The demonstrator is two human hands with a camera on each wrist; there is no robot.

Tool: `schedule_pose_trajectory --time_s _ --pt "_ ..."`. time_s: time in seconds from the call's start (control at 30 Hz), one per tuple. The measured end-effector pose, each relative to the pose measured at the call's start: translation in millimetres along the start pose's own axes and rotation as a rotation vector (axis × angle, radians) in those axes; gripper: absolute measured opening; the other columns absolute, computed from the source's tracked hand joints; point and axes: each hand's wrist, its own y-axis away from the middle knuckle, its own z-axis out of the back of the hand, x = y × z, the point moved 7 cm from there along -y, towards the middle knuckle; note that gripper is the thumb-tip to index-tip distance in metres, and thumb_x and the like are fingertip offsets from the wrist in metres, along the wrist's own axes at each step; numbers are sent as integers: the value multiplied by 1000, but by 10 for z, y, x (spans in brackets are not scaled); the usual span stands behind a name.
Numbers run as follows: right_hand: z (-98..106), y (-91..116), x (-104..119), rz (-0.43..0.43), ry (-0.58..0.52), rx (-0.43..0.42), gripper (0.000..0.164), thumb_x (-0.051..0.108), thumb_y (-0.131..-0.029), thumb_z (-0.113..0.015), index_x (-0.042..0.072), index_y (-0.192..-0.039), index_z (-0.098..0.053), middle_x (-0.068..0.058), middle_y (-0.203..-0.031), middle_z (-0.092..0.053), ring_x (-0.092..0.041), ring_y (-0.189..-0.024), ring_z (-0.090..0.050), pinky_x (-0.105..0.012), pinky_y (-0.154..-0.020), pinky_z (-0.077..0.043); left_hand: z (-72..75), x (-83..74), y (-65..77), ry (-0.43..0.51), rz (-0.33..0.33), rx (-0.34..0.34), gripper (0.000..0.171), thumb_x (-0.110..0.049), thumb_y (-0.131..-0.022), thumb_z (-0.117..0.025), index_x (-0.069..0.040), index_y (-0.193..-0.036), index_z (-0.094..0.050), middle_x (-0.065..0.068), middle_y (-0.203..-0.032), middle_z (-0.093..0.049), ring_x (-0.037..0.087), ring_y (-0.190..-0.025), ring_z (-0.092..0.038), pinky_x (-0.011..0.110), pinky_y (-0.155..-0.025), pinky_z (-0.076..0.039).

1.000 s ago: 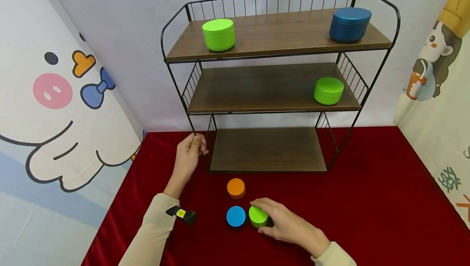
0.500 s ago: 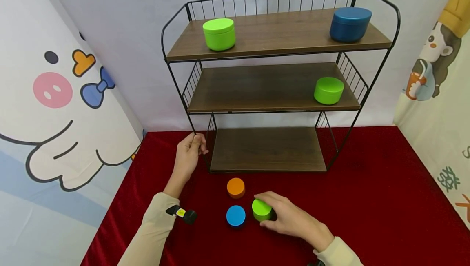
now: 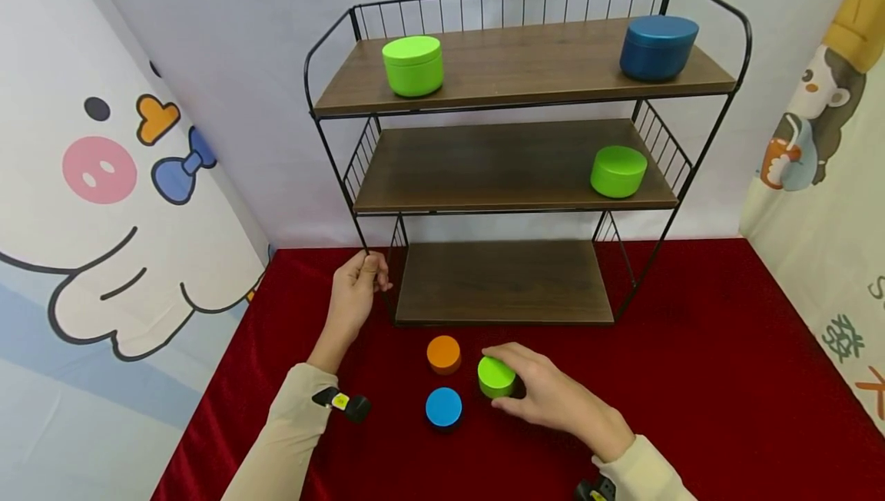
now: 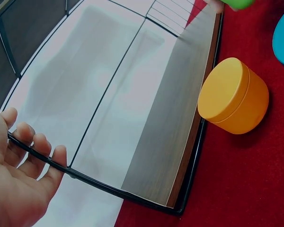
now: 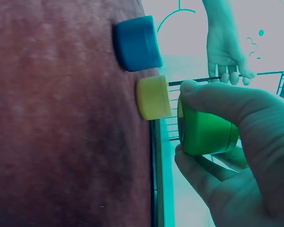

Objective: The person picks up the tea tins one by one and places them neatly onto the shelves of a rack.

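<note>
My left hand grips the front left post of a black wire shelf rack; in the left wrist view its fingers curl around the thin bar. In my right hand, a small round green tin is held between thumb and fingers. The right wrist view has this green tin raised off the cloth. Left of it on the cloth stand an orange tin, near the rack's front edge, and a blue tin, closer to me.
On the top shelf are a larger green tin at left and a dark blue oval tin at right. Another green tin sits at the middle shelf's right end. Red cloth covers the table; printed walls rise on both sides.
My right hand has lifted the green tin and moved it slightly right and toward the rack, away from the blue tin. My left hand has stayed on the post.
</note>
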Motion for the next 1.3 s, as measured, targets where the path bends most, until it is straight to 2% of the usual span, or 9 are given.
schedule_pose_trajectory --time_s 0.23,0.5,0.7,0.93,1.3 --pt "139 -54 76 38 25 -52 63 12 -87 -84 3 -142 -54 -10 -135 -60 -20 -112 -64 -36 -96 -59 -1 1 -2 -5 -13 9 39 -23 -111 -42 9 -95 -57 11 -76 -52 13 -68 -57 22 -72 -60" --pt "236 -114 166 53 34 -64 64 13 -88 -83 4 -144 -54 -11 -138 -59 -20 -112 -64 -34 -95 -60 3 5 1 -21 -26 17 40 -23 -111 -41 10 -96 -57 17 -78 -52 13 -69 -57 23 -73 -60" --pt "346 -177 266 104 65 -103 65 12 -86 -85 4 -143 -53 -11 -137 -59 -20 -112 -64 -33 -94 -60 7 4 5 -26 -19 10 41 -24 -111 -42 10 -95 -57 20 -79 -52 15 -69 -58 23 -72 -60" --pt "461 -249 372 162 89 -158 66 8 -83 -87 3 -141 -55 -12 -135 -60 -22 -110 -65 -33 -93 -60 -7 5 -2 -25 -18 14 40 -24 -111 -42 10 -96 -57 20 -79 -52 14 -69 -58 23 -72 -60" --pt "608 -346 501 195 94 -191 67 10 -82 -88 2 -141 -55 -13 -136 -60 -23 -113 -65 -34 -95 -60 0 16 -5 -7 -14 9 40 -24 -111 -43 10 -95 -56 15 -77 -51 15 -69 -58 23 -72 -60"
